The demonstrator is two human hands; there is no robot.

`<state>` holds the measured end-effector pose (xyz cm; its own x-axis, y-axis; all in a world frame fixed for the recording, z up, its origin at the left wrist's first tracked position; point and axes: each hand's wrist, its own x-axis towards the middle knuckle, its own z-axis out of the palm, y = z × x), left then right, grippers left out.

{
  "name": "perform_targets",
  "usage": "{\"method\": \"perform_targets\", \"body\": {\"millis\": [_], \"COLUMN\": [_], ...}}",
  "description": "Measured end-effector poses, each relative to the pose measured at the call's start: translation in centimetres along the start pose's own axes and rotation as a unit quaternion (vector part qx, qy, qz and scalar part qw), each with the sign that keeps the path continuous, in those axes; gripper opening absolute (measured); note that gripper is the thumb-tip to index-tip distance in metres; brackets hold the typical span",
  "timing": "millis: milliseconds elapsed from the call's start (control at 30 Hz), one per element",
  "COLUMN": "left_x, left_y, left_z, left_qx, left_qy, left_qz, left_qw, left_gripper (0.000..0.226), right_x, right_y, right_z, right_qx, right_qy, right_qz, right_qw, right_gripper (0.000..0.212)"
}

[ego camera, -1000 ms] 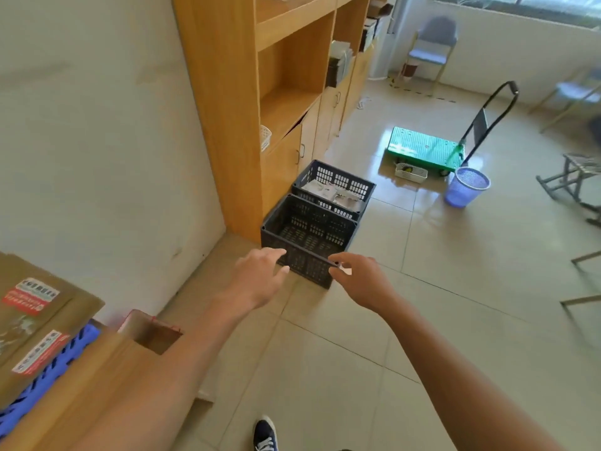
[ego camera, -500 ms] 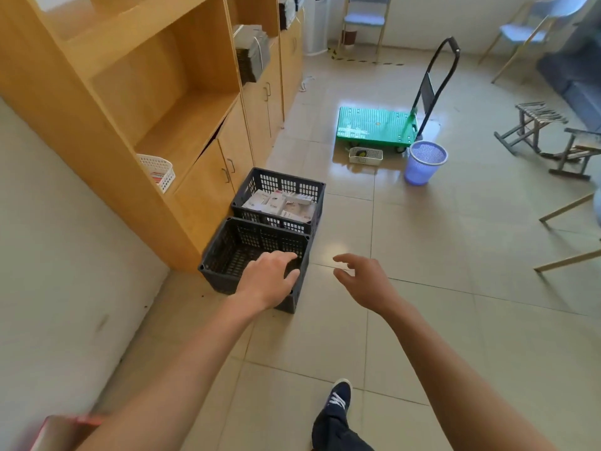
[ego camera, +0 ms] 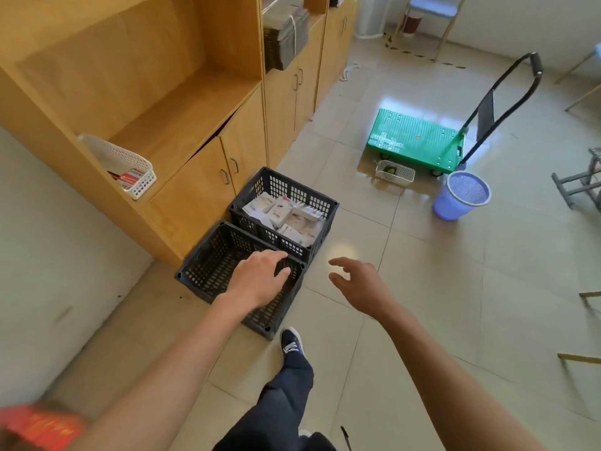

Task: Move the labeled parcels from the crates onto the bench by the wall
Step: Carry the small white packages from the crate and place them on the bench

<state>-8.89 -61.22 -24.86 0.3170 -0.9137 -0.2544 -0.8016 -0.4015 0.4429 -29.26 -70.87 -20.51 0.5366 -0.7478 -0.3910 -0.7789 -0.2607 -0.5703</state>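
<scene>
Two dark plastic crates stand end to end on the tiled floor beside a wooden cabinet. The near crate (ego camera: pixel 208 271) shows only its bare mesh bottom. The far crate (ego camera: pixel 286 187) holds several white labeled parcels (ego camera: pixel 283 216). My left hand (ego camera: pixel 260 281) reaches forward over the near crate, fingers relaxed and holding nothing. My right hand (ego camera: pixel 357 284) hovers over the floor just right of the crates, fingers spread and empty. The bench is out of view.
The wooden cabinet (ego camera: pixel 195 190) lines the left, with a white basket (ego camera: pixel 130 170) on its shelf. A green platform trolley (ego camera: pixel 419 141), a small white tray (ego camera: pixel 395 172) and a purple waste basket (ego camera: pixel 461 200) stand ahead right. My foot (ego camera: pixel 291 343) is beside the near crate.
I have walked closer to the crates and the view has tilted down. The cardboard boxes at the lower left have left the view. Both hands stay extended and empty.
</scene>
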Motion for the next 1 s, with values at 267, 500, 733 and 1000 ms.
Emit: {"method": "perform_targets", "body": {"millis": [267,500,733,1000], "left_x": [13.5,20.1,28.9,41.0], "left_y": [-0.3,-1.4,-1.9,-0.2], "left_z": [-0.7,-2.9,-1.1,5.4], "left_qx": [-0.06,-0.102,-0.148,-0.217], "left_qy": [-0.021,-0.017,-0.008,0.007], "left_qz": [-0.059,-0.129,-0.208,-0.373], "left_qw": [0.996,0.986,0.967,0.902], "left_gripper": [0.048,0.047,0.047,0.044], "right_x": [14.2,24.2,37.2,55.9], "right_y": [-0.3,-0.9,1.9,8.2], "right_z": [-4.0,-7.1,-8.8,-9.6], "right_qx": [-0.046,-0.059,-0.115,-0.174], "right_qy": [-0.056,-0.101,-0.171,-0.298], "right_qz": [-0.004,-0.021,-0.045,-0.085], "right_qw": [0.997,0.993,0.977,0.935], "right_gripper": [0.035,0.037,0.04,0.045]}}
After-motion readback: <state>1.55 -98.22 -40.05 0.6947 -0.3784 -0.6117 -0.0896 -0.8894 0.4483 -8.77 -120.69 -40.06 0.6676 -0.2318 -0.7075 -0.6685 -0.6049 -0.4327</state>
